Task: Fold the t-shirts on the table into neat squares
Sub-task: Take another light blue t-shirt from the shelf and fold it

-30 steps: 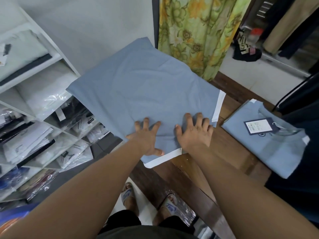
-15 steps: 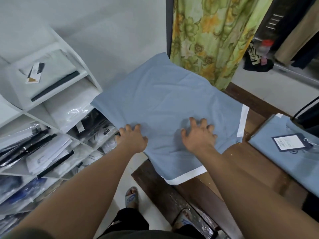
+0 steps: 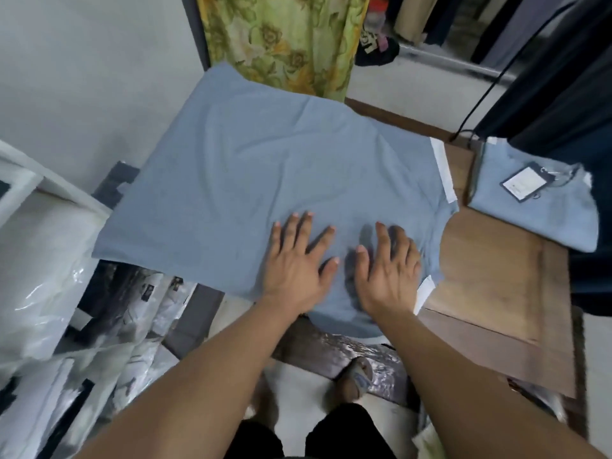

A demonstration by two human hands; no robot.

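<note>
Blue t-shirt [image 3: 265, 167] lies flat and unfolded over the wooden tabletop [image 3: 490, 276], its left side hanging past the edge. Our left hand [image 3: 294, 260] and right hand [image 3: 387, 273] sit side by side on its near end, grip spread on both, fingers straight, pressing cloth and pinching nothing. One folded t-shirt [image 3: 536, 210] with a tag [image 3: 523, 182] sits at the right end of the tabletop, apart from the open one, so we count that done; we judge this one at smoothing, every fold left.
</note>
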